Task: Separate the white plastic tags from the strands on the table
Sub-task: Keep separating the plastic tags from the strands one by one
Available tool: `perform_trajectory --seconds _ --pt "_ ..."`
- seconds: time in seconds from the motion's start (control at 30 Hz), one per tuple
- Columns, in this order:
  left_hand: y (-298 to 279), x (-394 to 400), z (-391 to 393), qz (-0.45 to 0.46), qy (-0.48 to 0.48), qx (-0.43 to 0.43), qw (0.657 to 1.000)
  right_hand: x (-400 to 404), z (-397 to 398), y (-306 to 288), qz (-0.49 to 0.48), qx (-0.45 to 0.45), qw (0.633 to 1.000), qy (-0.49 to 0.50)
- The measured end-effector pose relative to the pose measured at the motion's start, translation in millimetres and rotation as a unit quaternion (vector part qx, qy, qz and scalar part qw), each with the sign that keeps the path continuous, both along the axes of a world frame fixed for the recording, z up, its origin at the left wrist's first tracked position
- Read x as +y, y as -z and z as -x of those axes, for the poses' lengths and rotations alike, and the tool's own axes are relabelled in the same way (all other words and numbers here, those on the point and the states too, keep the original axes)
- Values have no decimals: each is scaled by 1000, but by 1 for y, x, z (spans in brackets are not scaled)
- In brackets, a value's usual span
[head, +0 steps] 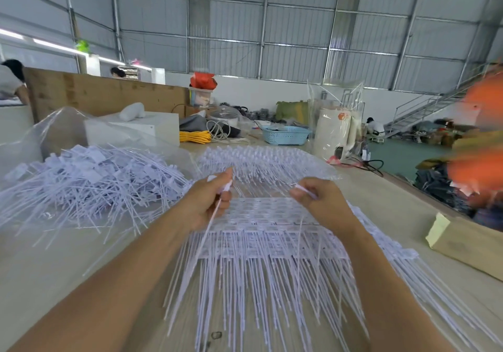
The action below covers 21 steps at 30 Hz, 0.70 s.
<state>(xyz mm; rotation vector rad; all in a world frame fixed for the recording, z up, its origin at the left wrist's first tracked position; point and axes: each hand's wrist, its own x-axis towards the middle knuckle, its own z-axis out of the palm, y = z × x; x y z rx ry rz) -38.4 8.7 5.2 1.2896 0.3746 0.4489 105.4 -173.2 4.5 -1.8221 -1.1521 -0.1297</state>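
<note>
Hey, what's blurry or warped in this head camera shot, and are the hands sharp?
Head view: the orange shape at the right edge is smeared by motion blur; wide-angle distortion bends the wall beams; the left hand and right hand look fairly sharp, with even, soft lighting on the table and no harsh glare.

Both forearms extended forward; left hand and right hand raised, fingers curled (pinching).
</note>
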Motion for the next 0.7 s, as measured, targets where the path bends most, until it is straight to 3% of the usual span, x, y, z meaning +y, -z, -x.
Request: perform_trajectory --seconds 0.3,0.4,0.5,0.6,0.7 --pt "18 -25 -18 -28 9 2 1000 26 31 2 -32 -43 997 -64" --pt "19 -34 -20 -3 70 -12 997 32 35 6 -40 -49 996 -63" --pt "17 -44 -19 -39 136 -20 990 36 36 9 -14 -70 996 -58" --pt "19 -49 -20 -43 86 8 995 36 37 12 -9 -80 995 -64" --pt "18 -49 -20 -16 36 11 999 30 36 8 21 -34 995 -87"
